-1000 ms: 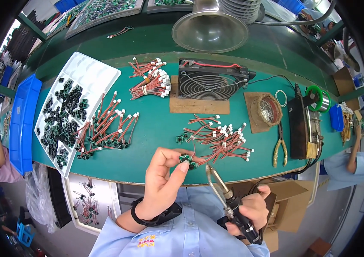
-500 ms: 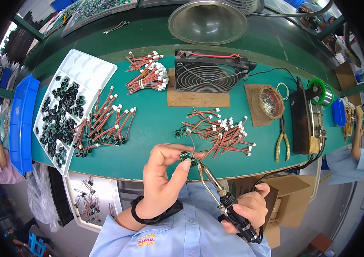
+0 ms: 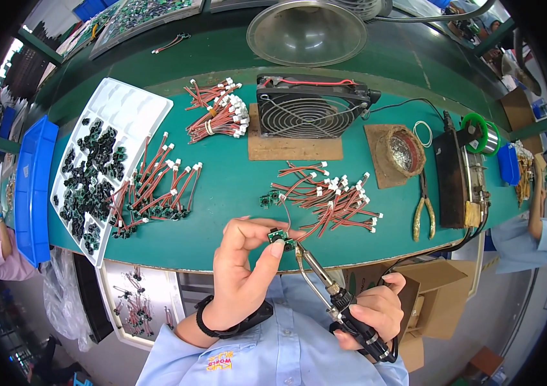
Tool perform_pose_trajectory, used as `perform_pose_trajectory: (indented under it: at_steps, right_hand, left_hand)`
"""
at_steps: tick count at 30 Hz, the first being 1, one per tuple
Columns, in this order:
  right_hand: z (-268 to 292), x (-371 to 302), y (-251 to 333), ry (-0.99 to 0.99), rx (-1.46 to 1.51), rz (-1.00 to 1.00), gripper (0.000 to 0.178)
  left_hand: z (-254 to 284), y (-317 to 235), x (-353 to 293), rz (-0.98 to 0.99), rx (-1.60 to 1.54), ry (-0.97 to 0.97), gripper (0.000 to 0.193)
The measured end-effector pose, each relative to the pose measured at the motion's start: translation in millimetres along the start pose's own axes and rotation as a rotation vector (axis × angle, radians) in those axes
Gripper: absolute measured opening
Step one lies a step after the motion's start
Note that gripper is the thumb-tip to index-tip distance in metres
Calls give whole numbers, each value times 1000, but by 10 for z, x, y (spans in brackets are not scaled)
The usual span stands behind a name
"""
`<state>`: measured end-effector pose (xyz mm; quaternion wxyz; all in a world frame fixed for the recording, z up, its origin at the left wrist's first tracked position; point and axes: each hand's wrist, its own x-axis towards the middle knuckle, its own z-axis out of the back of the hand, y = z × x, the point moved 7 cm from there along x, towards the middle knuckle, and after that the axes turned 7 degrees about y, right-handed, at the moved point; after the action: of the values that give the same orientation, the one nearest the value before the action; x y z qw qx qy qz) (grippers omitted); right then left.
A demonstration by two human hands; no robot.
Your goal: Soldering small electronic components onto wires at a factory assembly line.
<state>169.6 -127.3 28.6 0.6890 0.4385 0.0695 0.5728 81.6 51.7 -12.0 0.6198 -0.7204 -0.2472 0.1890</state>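
Between thumb and fingers, my left hand point(image 3: 242, 264) pinches a small green circuit board point(image 3: 280, 237) above the near edge of the green mat. A thin wire lead rises from the board. My right hand point(image 3: 376, 313) grips a black-handled soldering iron point(image 3: 344, 302) with a metal tube along its side; its tip meets the board's right edge. Just beyond my hands lies a pile of red-brown wire leads point(image 3: 331, 202) with white connectors. One more small board point(image 3: 268, 199) rests at that pile's left.
At left stand a white tray point(image 3: 135, 96) of small boards and a blue bin point(image 3: 34, 186). Wired boards point(image 3: 164, 193) lie beside the tray. A black fan point(image 3: 312, 109) stands at the back. Rightward are a round pot point(image 3: 405, 154), pliers point(image 3: 424, 209), a black box point(image 3: 450, 180) and a solder spool point(image 3: 486, 136).
The whole view has shifted slightly. Both hands keep nearly the same pose, with the iron's tip still at the board.
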Motion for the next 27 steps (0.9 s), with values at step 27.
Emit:
perform_pose_trajectory:
  at_steps: [27]
  right_hand:
    - [18, -34, -9, -35, 40, 16, 39]
  left_hand:
    - [-21, -56, -1, -17, -7, -7, 10]
